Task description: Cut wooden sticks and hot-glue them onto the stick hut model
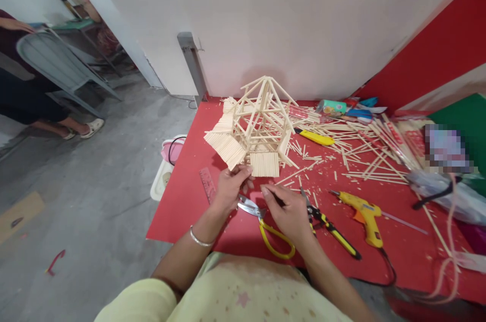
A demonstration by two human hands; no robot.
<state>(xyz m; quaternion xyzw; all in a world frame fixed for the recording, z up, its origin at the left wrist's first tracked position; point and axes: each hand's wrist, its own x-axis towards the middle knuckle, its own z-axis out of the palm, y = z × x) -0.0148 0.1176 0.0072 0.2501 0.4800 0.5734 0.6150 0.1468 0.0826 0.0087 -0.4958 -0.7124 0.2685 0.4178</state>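
Observation:
A small wooden-stick pavilion model stands on the red tabletop, with an open pointed frame on top and panels of sticks around its base. My left hand is just below the model's front panels, thumb and fingers drawn together; what they hold, if anything, is too small to tell. Facing it, my right hand has its fingertips pinched, their contents hidden. Beneath and between my hands lie scissors with yellow handles. Black-and-yellow pliers rest right of my right hand. A clear ruler is left of my left hand.
A yellow glue gun lies at right, its cord running off the front edge. A yellow utility knife and scattered sticks are behind it. White boards stand along the back. Another person stands by a chair at far left.

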